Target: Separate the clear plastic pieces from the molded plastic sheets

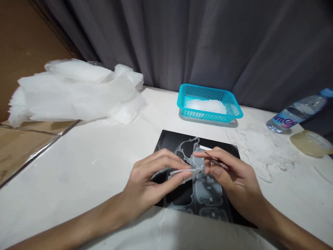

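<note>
Right, head cam: my left hand (153,180) pinches a clear film strip (186,171) btwn thumb & fingers, over the black mat (169,139) at the table's near edge. My right hand (229,177) is clamped on thin tweezers (212,158), tips by the strip. Teal basket (208,102) sits behind, water bottle (299,113) far right.

Basket (209,91) behind mat (169,139)

Left hand (151,180): forearm enters from lower left, fingers curled, thumb and forefinger pinched.
Right hand (229,177): forearm enters from lower right, fingertips pinched together, close beside left fingertips.
</note>
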### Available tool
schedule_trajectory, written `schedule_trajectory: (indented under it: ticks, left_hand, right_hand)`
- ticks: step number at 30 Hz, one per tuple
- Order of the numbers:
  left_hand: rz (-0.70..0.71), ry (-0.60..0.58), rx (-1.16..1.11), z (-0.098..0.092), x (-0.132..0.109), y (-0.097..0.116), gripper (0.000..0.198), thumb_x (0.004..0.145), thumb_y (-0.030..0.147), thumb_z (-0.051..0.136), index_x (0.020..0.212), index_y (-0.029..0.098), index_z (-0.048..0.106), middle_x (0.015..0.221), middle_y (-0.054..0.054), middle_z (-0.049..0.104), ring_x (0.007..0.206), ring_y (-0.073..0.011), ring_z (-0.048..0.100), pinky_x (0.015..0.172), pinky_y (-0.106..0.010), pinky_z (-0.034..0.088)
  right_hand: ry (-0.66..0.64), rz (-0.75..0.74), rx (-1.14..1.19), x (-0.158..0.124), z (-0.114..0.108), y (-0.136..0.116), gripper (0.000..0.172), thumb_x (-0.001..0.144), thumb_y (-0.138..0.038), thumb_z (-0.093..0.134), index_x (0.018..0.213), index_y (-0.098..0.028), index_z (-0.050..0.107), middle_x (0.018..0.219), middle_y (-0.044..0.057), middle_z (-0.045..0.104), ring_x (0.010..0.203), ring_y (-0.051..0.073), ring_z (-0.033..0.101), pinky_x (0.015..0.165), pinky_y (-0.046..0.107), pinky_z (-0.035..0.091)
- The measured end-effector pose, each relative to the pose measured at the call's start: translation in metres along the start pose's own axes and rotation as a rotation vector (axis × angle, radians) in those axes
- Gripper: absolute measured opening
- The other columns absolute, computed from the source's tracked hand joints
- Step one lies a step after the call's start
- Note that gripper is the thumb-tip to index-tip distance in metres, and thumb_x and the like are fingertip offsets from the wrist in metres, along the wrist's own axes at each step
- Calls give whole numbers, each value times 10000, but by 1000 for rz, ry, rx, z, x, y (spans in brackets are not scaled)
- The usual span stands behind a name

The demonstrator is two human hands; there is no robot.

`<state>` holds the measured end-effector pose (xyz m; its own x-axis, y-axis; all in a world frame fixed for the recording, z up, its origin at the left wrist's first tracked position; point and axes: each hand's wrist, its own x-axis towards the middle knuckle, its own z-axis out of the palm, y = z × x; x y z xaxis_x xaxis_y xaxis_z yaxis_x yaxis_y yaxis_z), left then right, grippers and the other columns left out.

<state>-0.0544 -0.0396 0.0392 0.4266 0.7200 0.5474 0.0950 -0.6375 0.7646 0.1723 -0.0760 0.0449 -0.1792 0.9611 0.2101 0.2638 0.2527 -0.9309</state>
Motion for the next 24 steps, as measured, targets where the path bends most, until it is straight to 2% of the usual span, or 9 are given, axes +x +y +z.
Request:
schedule_trajectory:
  ticks: [3, 5, 9, 14, 18, 24]
  left_hand:
    - [23, 5, 18, -1, 1, 2, 157, 874, 60, 775, 966, 186, 764, 884, -41, 793, 798, -159, 751, 729, -254, 622]
    - [29, 8, 29, -2, 2, 3, 159, 873, 61, 776, 972, 185, 764, 894, -41, 792, 806, -157, 751, 738, -254, 623]
    - [45, 15, 44, -3, 2, 4, 175, 860, 46, 783, 976, 176, 763, 906, -37, 789, 823, -148, 748, 760, -243, 622]
    - [84, 24, 45, -5, 2, 3, 197, 851, 30, 785, 1002, 156, 761, 918, -44, 787, 851, -150, 746, 769, -241, 626]
    - [86, 17, 44, -6, 2, 2, 213, 853, 26, 777, 1014, 165, 767, 925, -42, 787, 865, -160, 751, 770, -253, 635]
    - [96, 23, 38, -2, 4, 4, 210, 835, 20, 790, 992, 158, 772, 905, -40, 790, 839, -152, 758, 753, -241, 641]
  right_hand:
    - [-52, -9, -66, 1, -10, 1, 361, 1019, -509, 581, 1339, -370, 674, 974, 28, 662, 868, 179, 608, 762, 294, 479]
    - [-89, -23, -122, 2, -15, 2, 360, 1042, -490, 547, 1370, -389, 655, 960, 27, 668, 869, 181, 607, 793, 314, 468]
    - [-129, -46, -216, 7, -20, 1, 327, 1034, -457, 581, 1333, -384, 692, 922, 22, 680, 847, 179, 587, 796, 328, 443]
    - [-189, -87, -224, 11, -25, 0, 312, 1004, -451, 640, 1292, -370, 728, 814, -2, 669, 787, 167, 548, 755, 313, 431]
    - [-183, -97, -246, 11, -28, -2, 220, 1004, -397, 657, 1190, -389, 775, 794, -19, 686, 769, 156, 538, 728, 294, 427]
    - [-162, -100, -227, 13, -28, -8, 187, 982, -359, 696, 1131, -348, 808, 783, -13, 712, 760, 150, 558, 730, 292, 443]
